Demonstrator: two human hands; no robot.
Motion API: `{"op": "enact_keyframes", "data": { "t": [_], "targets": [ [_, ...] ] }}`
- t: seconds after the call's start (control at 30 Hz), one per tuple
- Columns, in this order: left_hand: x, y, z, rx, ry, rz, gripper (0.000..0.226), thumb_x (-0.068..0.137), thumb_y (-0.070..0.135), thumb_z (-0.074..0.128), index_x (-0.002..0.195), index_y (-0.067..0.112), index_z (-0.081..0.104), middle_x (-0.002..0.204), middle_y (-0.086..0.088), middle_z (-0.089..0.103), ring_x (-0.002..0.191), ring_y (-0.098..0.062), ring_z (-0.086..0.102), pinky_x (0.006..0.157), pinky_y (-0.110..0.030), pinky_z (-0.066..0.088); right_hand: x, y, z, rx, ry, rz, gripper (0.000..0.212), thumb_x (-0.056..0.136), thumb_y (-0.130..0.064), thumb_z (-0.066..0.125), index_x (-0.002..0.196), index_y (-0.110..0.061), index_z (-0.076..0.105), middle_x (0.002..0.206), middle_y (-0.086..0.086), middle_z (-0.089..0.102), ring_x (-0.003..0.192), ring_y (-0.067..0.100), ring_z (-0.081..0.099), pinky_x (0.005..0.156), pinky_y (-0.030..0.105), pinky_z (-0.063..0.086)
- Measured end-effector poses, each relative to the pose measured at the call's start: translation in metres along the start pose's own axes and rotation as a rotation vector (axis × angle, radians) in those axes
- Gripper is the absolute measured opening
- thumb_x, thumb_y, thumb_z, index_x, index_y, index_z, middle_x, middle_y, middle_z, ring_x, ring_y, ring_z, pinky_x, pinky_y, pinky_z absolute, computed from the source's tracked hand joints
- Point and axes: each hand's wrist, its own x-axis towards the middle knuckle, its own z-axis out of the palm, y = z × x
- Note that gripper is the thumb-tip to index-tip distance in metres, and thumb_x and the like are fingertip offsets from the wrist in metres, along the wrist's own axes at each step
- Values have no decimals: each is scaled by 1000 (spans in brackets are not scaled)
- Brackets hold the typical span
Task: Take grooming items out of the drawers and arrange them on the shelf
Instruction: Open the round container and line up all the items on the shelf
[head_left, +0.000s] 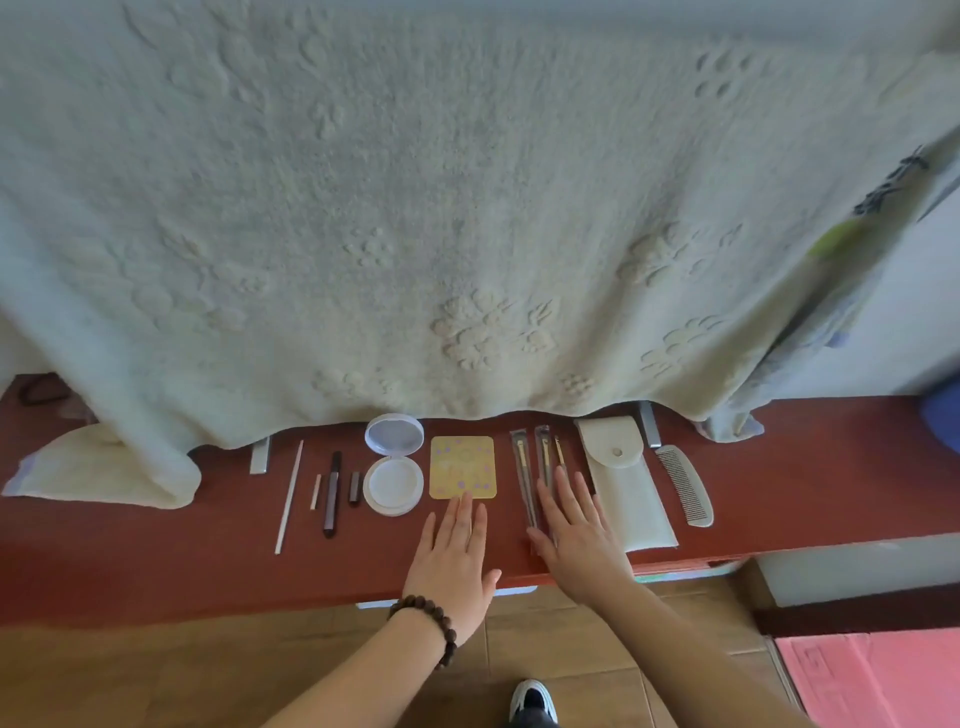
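Observation:
Grooming items lie in a row on the red-brown shelf (156, 561). From left: a long white stick (289, 497), a short white stick (315, 491), a dark pen-like tube (331, 493), a small dark tube (355, 488), an open white compact (393, 463), a yellow square palette (463, 467), thin brushes in sleeves (521, 467), a white pouch (623, 478) and a grey comb (684, 485). My left hand (454, 561) lies flat below the palette, fingertips at its edge. My right hand (579, 535) lies flat, fingers over the lower ends of the brushes.
A pale textured blanket (467, 208) hangs behind the shelf and drapes onto its left end. Below the shelf are a tiled floor (208, 675), my shoe (530, 701) and a pink sheet (872, 675) at the lower right. A blue object (943, 410) sits at the right edge.

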Motion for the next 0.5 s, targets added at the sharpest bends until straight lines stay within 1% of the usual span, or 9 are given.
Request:
{"op": "enact_keyframes", "data": {
  "t": [0.07,0.17,0.23,0.3,0.37,0.4,0.43,0.47,0.5],
  "targets": [
    [2,10,6,-16,-17,-72,76,98,52,24,150,9,-12,157,-9,-23,147,-22,-16,121,-43,-2,2,1,5,2,-17,-25,93,68,-71,-19,150,-29,-9,154,-6,-25,139,16,-29,116,35,-11],
    [3,21,13,-30,-21,-156,79,97,55,21,149,7,-13,153,-9,-28,146,-23,-16,121,-42,-2,4,-2,12,-5,-28,-30,91,65,-69,-26,146,-28,-17,153,-3,-28,141,19,-28,115,36,-12],
    [4,26,15,-24,-9,-190,79,96,57,19,145,7,-19,156,-10,-24,146,-23,-17,120,-43,-3,6,-7,15,-7,-36,-34,93,63,-68,-31,145,-27,-19,153,-2,-29,140,19,-30,114,36,-13],
    [3,30,14,-7,2,-206,78,96,58,17,139,7,-23,157,-10,-21,146,-24,-16,120,-43,-5,6,-13,17,-4,-39,-42,91,65,-66,-31,145,-26,-20,153,-2,-30,139,18,-32,113,36,-16],
    [3,35,11,-32,15,-222,77,96,57,17,141,7,-20,157,-11,-20,147,-24,-13,120,-45,-3,6,-16,15,34,-25,-28,83,71,-65,-25,144,-26,-22,152,-4,-32,139,16,-32,113,35,-17],
    [4,39,8,-44,31,-209,75,96,54,19,145,6,-11,157,-12,-13,148,-25,-6,120,-45,3,5,-14,12,67,-11,-13,80,75,-64,-20,145,-26,-22,151,-5,-32,139,16,-32,114,34,-16],
    [5,44,5,-54,47,-183,72,95,51,22,149,5,7,158,-15,2,147,-26,9,119,-47,13,4,-11,9,101,10,1,77,79,-63,-15,146,-25,-20,151,-5,-31,139,15,-31,115,33,-15],
    [8,48,5,-106,51,-153,71,92,50,25,146,4,28,155,-16,21,143,-27,26,114,-47,26,3,-7,6,132,32,13,76,83,-63,-10,148,-24,-17,152,-5,-30,140,14,-30,116,33,-13],
    [10,54,3,-144,66,-119,70,89,49,26,141,4,40,151,-15,33,139,-26,36,109,-45,33,1,-1,3,166,42,23,75,86,-62,-5,149,-22,-14,154,-5,-28,141,14,-29,118,33,-10]
  ]
}}
